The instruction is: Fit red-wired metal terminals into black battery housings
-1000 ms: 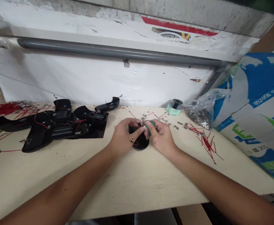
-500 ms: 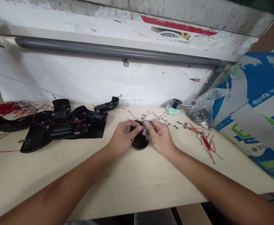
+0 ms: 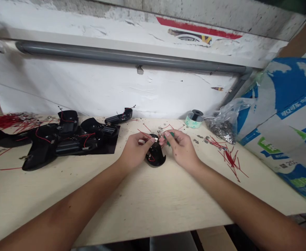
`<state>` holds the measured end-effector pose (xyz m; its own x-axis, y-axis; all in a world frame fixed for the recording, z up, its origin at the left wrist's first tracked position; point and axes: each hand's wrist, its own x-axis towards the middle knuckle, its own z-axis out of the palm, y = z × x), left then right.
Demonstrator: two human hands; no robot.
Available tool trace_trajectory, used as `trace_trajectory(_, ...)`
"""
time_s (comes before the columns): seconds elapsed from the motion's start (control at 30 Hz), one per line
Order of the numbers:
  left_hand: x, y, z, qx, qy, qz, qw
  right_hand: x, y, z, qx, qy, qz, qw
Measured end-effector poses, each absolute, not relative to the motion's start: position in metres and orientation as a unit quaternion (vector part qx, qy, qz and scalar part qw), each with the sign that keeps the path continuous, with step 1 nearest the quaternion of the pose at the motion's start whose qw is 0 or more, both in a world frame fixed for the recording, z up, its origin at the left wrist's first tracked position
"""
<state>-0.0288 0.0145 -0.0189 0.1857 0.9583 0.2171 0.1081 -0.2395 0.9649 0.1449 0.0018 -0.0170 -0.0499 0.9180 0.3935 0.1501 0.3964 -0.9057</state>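
Head view: left hand (image 3: pixel 136 151) pinches the top rim of the black plastic shell (image 3: pixel 155 157), which stands tilted on the bench (image 3: pixel 153 202) between both hands. Right hand (image 3: pixel 180 148) pinches a small metal contact (image 3: pixel 157 139) at that rim, green piece (image 3: pixel 171 134) tucked behind its fingers. I read this as seating the contact; the next move needs fine fingertip alignment, shell held steady. Loose red leads (image 3: pixel 231 158) lie well right of the grip

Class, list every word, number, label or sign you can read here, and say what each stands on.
"20": dark digits on the blue and white sack; the rest is cut off.
White Chinese characters on the sack's blue band: too blurred to read.
Torn sticker on the wall: no legible words.
Black plastic part in the left hand, green piece in the right hand, tape roll: no text.
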Motion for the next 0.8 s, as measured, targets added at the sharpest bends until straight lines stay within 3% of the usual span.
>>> trace_trajectory(0.1, -0.032, 0.018, -0.021, 0.645, 0.447, 0.47, 0.403, 0.159, 0.008, -0.017, -0.491, -0.637, 0.317, 0.501)
trace_trajectory(0.3, -0.033, 0.021, -0.032, 0.675, 0.435, 0.416, 0.427, 0.168, 0.006, -0.012, -0.579, -0.727, 0.249, 0.273)
trace_trajectory(0.47, -0.034, 0.025, -0.035, 0.694, 0.405, 0.415, 0.426, 0.158, 0.005, -0.016, -0.543, -0.732, 0.258, 0.32)
trace_trajectory(0.67, -0.037, 0.026, -0.028, 0.794, 0.357, 0.416, 0.264, 0.157, 0.008, -0.023, -0.52, -0.728, 0.258, 0.365)
trace_trajectory(0.8, -0.037, 0.025, -0.026, 0.807, 0.335, 0.423, 0.239, 0.157, 0.008, -0.024, -0.52, -0.724, 0.259, 0.372)
